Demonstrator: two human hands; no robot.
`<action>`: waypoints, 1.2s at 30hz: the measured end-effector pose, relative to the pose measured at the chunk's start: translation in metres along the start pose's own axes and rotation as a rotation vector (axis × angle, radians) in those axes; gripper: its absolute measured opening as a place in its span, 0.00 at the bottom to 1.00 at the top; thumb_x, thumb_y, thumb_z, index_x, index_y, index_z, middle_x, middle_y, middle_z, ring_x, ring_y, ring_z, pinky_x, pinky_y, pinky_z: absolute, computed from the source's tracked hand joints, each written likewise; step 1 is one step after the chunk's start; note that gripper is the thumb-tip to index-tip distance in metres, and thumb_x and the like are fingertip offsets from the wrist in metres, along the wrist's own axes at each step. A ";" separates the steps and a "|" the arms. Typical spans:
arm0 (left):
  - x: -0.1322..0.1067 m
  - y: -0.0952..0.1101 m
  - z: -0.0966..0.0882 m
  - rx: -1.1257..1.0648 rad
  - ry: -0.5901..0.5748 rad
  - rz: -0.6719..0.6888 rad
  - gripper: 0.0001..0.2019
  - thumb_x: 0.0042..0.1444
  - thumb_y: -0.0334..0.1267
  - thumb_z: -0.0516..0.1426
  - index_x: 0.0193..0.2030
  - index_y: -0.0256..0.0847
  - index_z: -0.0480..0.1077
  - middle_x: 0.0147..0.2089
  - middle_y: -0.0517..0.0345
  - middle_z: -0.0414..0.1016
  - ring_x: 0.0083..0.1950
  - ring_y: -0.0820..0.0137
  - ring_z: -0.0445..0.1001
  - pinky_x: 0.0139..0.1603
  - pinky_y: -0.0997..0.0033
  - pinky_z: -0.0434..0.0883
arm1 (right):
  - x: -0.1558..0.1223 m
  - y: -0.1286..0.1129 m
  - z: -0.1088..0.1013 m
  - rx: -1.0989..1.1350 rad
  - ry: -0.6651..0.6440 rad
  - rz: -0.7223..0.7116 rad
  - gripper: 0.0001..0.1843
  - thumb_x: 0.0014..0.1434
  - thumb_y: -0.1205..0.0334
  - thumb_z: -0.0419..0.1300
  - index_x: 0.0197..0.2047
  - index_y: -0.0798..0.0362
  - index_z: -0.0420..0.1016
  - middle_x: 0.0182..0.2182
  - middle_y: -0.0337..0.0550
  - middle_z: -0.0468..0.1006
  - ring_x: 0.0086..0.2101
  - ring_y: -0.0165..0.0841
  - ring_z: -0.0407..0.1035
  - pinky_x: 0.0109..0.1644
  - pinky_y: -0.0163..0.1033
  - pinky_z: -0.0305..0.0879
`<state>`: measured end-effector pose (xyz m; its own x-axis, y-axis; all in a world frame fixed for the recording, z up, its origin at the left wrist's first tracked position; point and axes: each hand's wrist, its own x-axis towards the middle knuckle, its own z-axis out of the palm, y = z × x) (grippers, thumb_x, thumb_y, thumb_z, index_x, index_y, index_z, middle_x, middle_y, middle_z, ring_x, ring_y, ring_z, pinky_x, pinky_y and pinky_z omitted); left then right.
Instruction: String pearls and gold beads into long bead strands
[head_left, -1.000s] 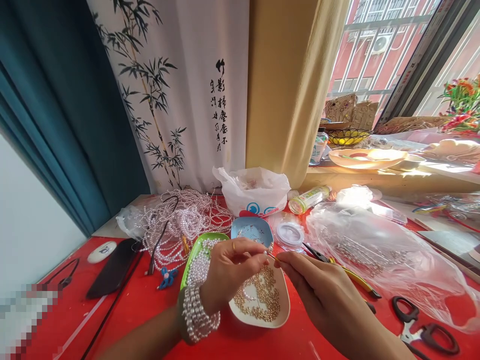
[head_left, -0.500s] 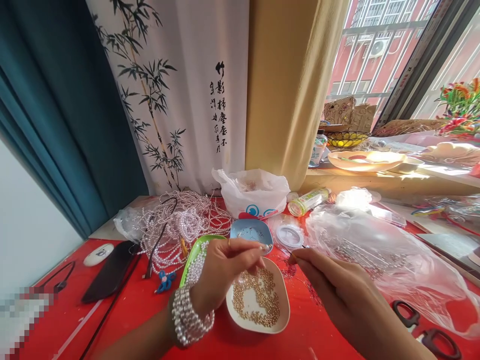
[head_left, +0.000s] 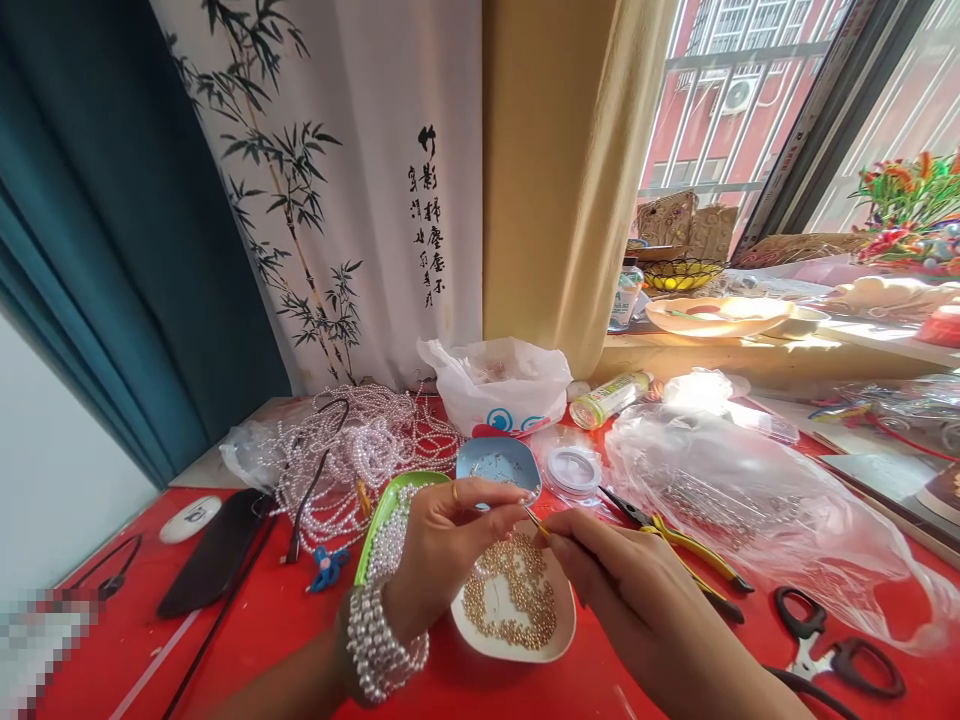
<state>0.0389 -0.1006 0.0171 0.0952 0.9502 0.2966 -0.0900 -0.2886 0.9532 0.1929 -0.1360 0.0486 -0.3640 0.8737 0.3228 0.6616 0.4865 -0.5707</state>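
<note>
My left hand (head_left: 450,532) is narrowed to a pinch (on what, I cannot tell); my right hand (head_left: 626,565) grips a slim tool (head_left: 538,522) beside it, gold beads (head_left: 534,626) in the white dish (head_left: 498,598) below.

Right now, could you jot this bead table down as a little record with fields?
Left hand: thumb and forefinger close together; anything between them is too small to tell
Right hand: grips a thin tool, tip at the left fingertips
Green tray: white beads
White dish: gold beads
Blue tray: small bits
Right side: pliers, scissors
Back left: tangled bead strands
</note>
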 end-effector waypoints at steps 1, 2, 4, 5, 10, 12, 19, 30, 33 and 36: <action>0.000 0.000 0.000 0.025 -0.003 0.030 0.04 0.42 0.35 0.61 0.28 0.41 0.75 0.29 0.57 0.76 0.27 0.73 0.71 0.28 0.75 0.70 | 0.000 0.000 0.000 0.004 -0.005 0.008 0.14 0.60 0.60 0.42 0.33 0.52 0.67 0.22 0.39 0.72 0.21 0.28 0.65 0.25 0.32 0.59; 0.000 0.000 -0.001 0.049 -0.008 0.063 0.04 0.42 0.34 0.61 0.28 0.41 0.75 0.29 0.58 0.76 0.28 0.73 0.71 0.29 0.75 0.70 | 0.000 0.000 -0.001 0.010 -0.009 0.015 0.14 0.60 0.60 0.42 0.32 0.52 0.67 0.21 0.39 0.71 0.21 0.28 0.64 0.25 0.32 0.58; 0.000 0.000 -0.002 0.102 -0.020 0.140 0.04 0.44 0.33 0.60 0.29 0.42 0.75 0.30 0.58 0.76 0.31 0.72 0.72 0.30 0.76 0.69 | -0.001 0.001 -0.003 0.044 -0.028 0.027 0.14 0.60 0.59 0.42 0.32 0.52 0.67 0.21 0.38 0.70 0.21 0.27 0.63 0.25 0.32 0.57; 0.000 0.000 -0.002 0.128 -0.022 0.182 0.04 0.44 0.33 0.59 0.30 0.42 0.74 0.30 0.58 0.76 0.32 0.72 0.72 0.31 0.76 0.69 | -0.001 0.002 -0.004 0.071 -0.045 0.035 0.14 0.60 0.59 0.42 0.31 0.52 0.66 0.21 0.38 0.70 0.22 0.27 0.62 0.25 0.32 0.57; -0.001 0.000 -0.004 0.268 -0.018 0.376 0.04 0.45 0.30 0.58 0.30 0.41 0.73 0.30 0.58 0.72 0.32 0.73 0.70 0.30 0.76 0.68 | 0.002 0.012 -0.005 0.223 0.000 0.106 0.13 0.58 0.54 0.46 0.35 0.53 0.64 0.18 0.34 0.60 0.20 0.25 0.54 0.22 0.30 0.53; -0.002 0.000 -0.003 0.297 -0.026 0.427 0.05 0.46 0.29 0.58 0.30 0.41 0.72 0.30 0.58 0.71 0.32 0.74 0.69 0.30 0.76 0.68 | 0.005 0.014 -0.002 0.272 0.037 0.114 0.14 0.57 0.54 0.48 0.43 0.53 0.62 0.18 0.32 0.55 0.20 0.24 0.51 0.21 0.30 0.51; -0.004 0.001 -0.002 0.317 -0.021 0.384 0.07 0.46 0.32 0.58 0.34 0.43 0.72 0.33 0.59 0.67 0.32 0.76 0.67 0.28 0.79 0.68 | 0.009 0.014 0.003 0.258 0.004 0.166 0.12 0.55 0.57 0.50 0.24 0.55 0.62 0.18 0.33 0.52 0.21 0.24 0.47 0.22 0.31 0.46; 0.006 0.006 -0.001 -0.016 -0.219 -0.239 0.10 0.48 0.40 0.56 0.35 0.36 0.70 0.23 0.59 0.71 0.14 0.83 0.53 0.14 0.80 0.53 | 0.017 0.025 -0.001 0.930 -0.142 0.417 0.08 0.52 0.62 0.50 0.24 0.54 0.58 0.13 0.28 0.47 0.15 0.19 0.39 0.16 0.29 0.34; 0.008 0.005 -0.003 -0.133 -0.282 -0.349 0.12 0.50 0.41 0.54 0.38 0.35 0.68 0.19 0.61 0.68 0.13 0.84 0.46 0.13 0.80 0.43 | 0.017 0.029 0.000 0.967 -0.178 0.409 0.09 0.54 0.61 0.49 0.25 0.56 0.61 0.09 0.27 0.47 0.13 0.19 0.38 0.16 0.30 0.33; 0.010 0.004 -0.005 -0.174 -0.331 -0.402 0.15 0.51 0.44 0.52 0.40 0.33 0.66 0.15 0.63 0.66 0.13 0.84 0.45 0.14 0.80 0.41 | 0.017 0.026 -0.002 0.917 -0.206 0.399 0.12 0.55 0.56 0.49 0.25 0.55 0.60 0.10 0.27 0.51 0.13 0.19 0.38 0.16 0.30 0.33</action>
<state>0.0349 -0.0917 0.0232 0.4603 0.8858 -0.0595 -0.1421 0.1396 0.9800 0.2047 -0.1083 0.0406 -0.3896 0.9151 -0.1041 0.0339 -0.0987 -0.9945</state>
